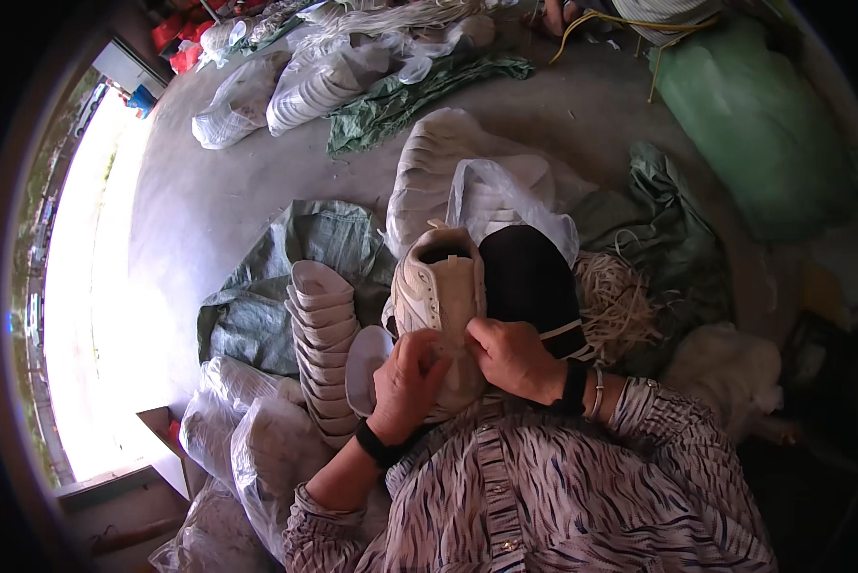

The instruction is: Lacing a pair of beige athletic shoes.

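Observation:
A beige sneaker [460, 291] stands in front of my lap, its dark opening facing away from me and its toe toward me. Empty eyelets run down its left side. My left hand [410, 377] is closed in a pinch at the left of the lower lacing area. Opposite it, my right hand [515, 358] pinches at the right edge of the tongue. Whatever lies between the fingertips is too small to make out. Just right of the shoe is a black rounded cloth-like thing [531, 286]. A tangled bundle of cream laces [615, 298] lies beyond it.
Left of the shoe rises a nested stack of whitish cup-shaped pieces [326, 339]. Clear plastic bags [276, 458] sit at lower left. Green woven sacking [257, 306] and wrapped pale pieces [438, 172] lie ahead. A large green sack [758, 134] stands at far right.

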Demonstrator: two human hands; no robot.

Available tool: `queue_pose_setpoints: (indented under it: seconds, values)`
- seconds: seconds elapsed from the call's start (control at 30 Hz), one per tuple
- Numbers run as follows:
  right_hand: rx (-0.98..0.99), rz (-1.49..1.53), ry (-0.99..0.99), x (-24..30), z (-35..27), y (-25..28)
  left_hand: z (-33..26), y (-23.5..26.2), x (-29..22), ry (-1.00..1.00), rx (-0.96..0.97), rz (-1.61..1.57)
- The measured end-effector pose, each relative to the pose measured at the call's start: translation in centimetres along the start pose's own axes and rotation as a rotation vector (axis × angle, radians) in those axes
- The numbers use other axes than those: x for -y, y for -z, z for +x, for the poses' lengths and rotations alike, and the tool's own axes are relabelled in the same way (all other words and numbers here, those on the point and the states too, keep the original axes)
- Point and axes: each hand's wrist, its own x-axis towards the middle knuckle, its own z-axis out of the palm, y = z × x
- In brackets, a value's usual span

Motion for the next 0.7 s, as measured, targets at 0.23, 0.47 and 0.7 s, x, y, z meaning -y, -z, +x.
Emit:
queue_pose_setpoints:
  seconds: [0.23, 0.47, 0.7]
  values:
    - [0.059, 0.054, 0.04, 0.0, 0.2, 0.9, -0.9, 1.6, -0.6, -0.441, 0.141, 0.527]
    - [0.102, -0.1, 0.052, 0.3, -0.3, 0.2, 1.3, 1.3, -2.9, -0.407, 0.393, 0.599]
    - [0.233, 0.276, -0.148, -0.1, 0.5, 1.0, 3.1, 1.3, -3.3, -0.325, 0.446, 0.411]
